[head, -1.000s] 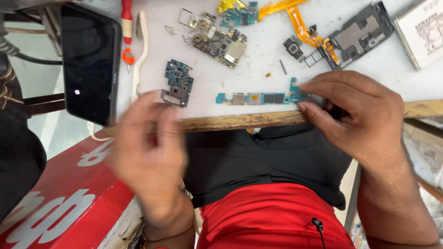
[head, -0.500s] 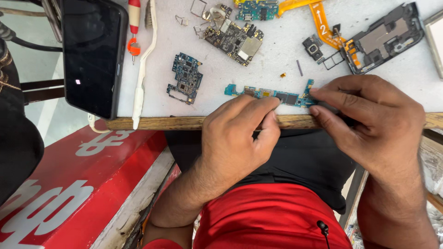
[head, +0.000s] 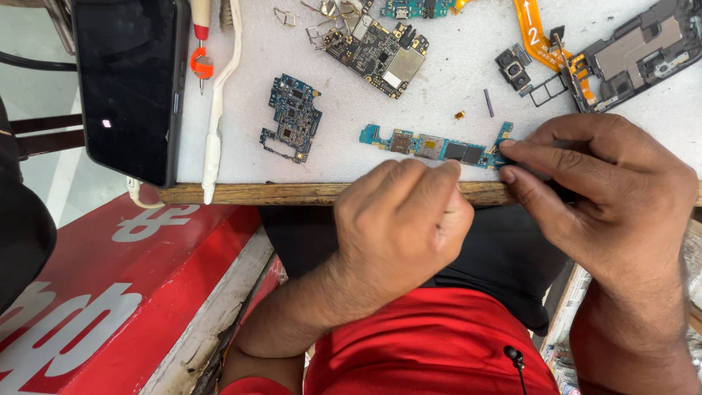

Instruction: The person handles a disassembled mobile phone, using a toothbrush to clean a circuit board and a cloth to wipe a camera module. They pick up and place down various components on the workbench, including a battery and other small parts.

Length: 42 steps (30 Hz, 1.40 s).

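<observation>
A long, thin blue circuit board (head: pixel 431 146) lies on the white work surface (head: pixel 336 157), close to its wooden front edge (head: pixel 292 194). My right hand (head: pixel 607 190) pinches the board's right end between thumb and forefinger. My left hand (head: pixel 402 219) sits at the front edge with its fingers curled together, the fingertips just below the middle of the board. Nothing shows inside the left hand.
A black phone (head: pixel 131 80) lies at the left beside a red-handled screwdriver (head: pixel 199 44) and a white brush handle (head: pixel 216 110). Further back are a small blue board (head: pixel 292 117), a larger dark board (head: pixel 380 55), a camera module (head: pixel 512 66), an orange flex cable (head: pixel 530 33) and a phone frame (head: pixel 636 51). A red box (head: pixel 110 292) stands below left.
My left hand has come up from below the table to the front edge beside the long board. My right hand has kept its place at the board's right end.
</observation>
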### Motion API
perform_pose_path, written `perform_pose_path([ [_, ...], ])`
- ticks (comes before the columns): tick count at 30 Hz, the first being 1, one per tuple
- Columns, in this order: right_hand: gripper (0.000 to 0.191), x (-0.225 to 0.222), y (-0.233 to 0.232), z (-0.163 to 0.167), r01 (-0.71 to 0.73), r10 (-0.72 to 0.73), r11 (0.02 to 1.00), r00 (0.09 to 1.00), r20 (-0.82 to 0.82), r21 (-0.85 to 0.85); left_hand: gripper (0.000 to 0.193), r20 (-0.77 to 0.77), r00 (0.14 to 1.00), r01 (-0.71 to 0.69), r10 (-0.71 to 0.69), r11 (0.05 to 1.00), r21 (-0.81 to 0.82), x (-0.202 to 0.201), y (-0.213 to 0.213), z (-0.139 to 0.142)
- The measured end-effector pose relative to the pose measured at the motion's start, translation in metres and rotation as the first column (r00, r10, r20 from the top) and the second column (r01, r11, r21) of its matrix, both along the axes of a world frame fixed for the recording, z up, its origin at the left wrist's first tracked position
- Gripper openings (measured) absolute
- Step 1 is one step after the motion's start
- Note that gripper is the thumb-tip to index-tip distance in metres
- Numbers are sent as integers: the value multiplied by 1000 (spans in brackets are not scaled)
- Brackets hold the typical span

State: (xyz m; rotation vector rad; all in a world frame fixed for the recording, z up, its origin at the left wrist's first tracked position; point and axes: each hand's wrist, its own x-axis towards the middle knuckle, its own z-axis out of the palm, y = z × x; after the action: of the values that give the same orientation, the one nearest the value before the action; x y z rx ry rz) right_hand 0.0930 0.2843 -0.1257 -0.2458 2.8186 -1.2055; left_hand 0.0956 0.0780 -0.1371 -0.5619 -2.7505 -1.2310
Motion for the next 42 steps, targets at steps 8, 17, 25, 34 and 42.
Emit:
perform_pose_path([
  [8,30,5,-11,-1,11,14,966,995,-97,257,19,-101,995,-25,16,996,-83,7,3,0],
  [17,29,6,-13,-5,27,2,968,993,-117,248,16,-134,991,3,-16,995,-102,6,4,-3],
  [25,28,5,-12,-7,26,5,972,991,-131,233,16,-122,992,9,-19,997,-79,3,4,0],
  [34,28,6,-12,-8,39,-12,977,992,-129,211,19,-63,998,-12,8,997,-70,2,5,5],
  [42,26,3,-13,-6,43,-17,979,991,-132,197,14,110,992,-52,64,993,-105,-2,7,12],
])
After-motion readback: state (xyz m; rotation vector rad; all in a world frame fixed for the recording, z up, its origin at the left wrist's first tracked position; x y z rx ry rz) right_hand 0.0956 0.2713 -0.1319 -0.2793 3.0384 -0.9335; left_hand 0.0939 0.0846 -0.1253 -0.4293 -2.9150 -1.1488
